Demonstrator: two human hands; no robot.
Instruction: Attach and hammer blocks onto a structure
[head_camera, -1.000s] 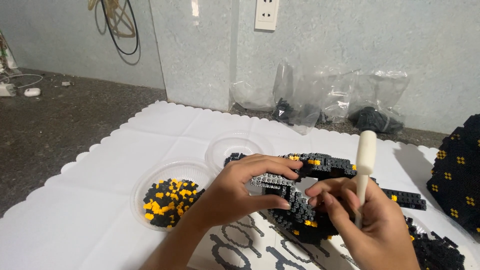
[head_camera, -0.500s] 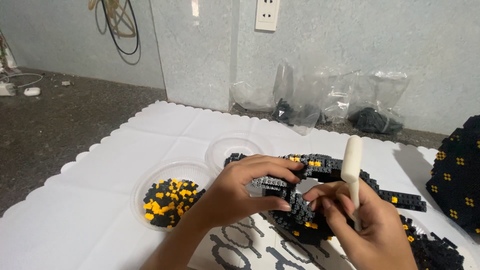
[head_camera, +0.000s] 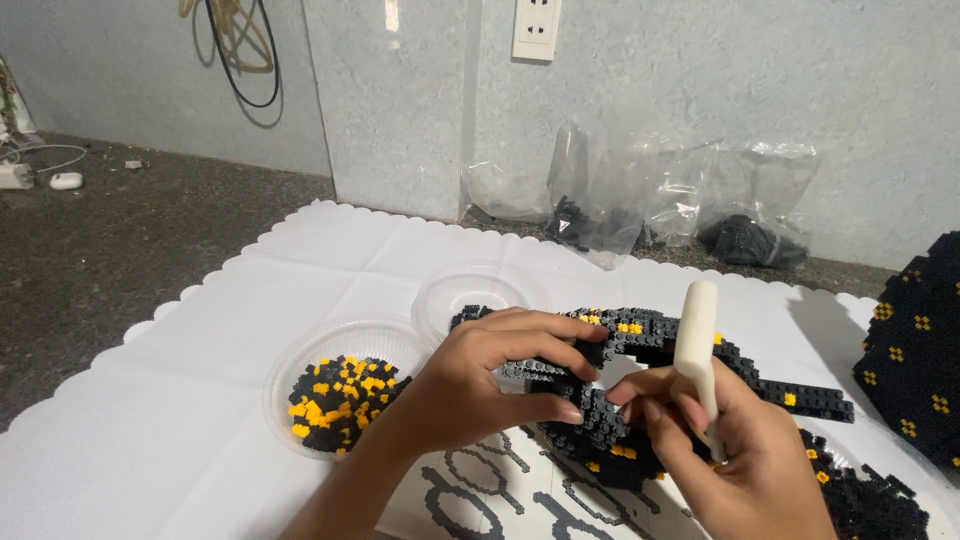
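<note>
Lowered since a second ago, the white tool (head_camera: 697, 352) sits gripped in the right hand (head_camera: 735, 450); the left hand (head_camera: 480, 380) stays clamped on the black brick ring (head_camera: 640, 385) mid-mat.

Dark floor (head_camera: 130, 250) w/ white mat (head_camera: 180, 420)

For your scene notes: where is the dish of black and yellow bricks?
The dish of bricks sits on the white mat, just left of the left hand.

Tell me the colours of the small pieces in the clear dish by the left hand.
Black and orange-yellow pieces, mixed together; seen in the head view.
</note>
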